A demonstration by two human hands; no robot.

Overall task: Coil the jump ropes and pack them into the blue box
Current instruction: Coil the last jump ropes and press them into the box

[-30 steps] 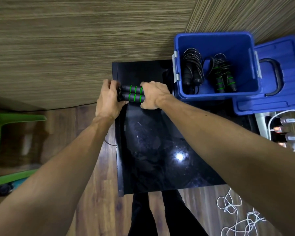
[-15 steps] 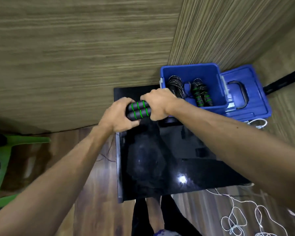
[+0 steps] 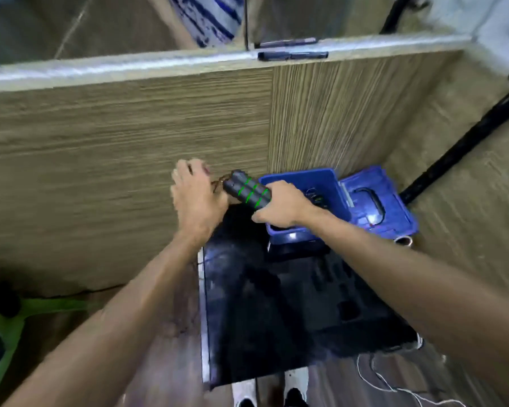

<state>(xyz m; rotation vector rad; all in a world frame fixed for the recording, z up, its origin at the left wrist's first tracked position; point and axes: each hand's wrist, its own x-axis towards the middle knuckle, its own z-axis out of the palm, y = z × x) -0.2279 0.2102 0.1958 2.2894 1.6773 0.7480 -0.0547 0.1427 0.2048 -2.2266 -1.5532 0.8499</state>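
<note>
Jump rope handles [image 3: 247, 190]: two black foam grips with green rings, laid side by side as a pair, raised above the far end of the black table [image 3: 276, 304], just left of the blue box [image 3: 300, 179]. Long axis runs from lower right to upper left; free ends point up-left toward the wooden wall [image 3: 130, 171], the other ends hidden in the right hand.

Right hand [image 3: 279, 208]: fingers curled round both handles near their lower-right ends.

Left hand [image 3: 196, 198]: beside the free ends, fingers partly bent; a thin strand shows there, but blur prevents telling whether it is pinched.

Cord: mostly unseen.

Handling advice, as judgement: keep the two handles parallel and firmly clamped, wind the cord in even, snug turns, tuck the tail before letting go.

Blue box: open, dark coiled ropes [image 3: 316, 196] inside, lid [image 3: 376, 201] lying at its right.
</note>
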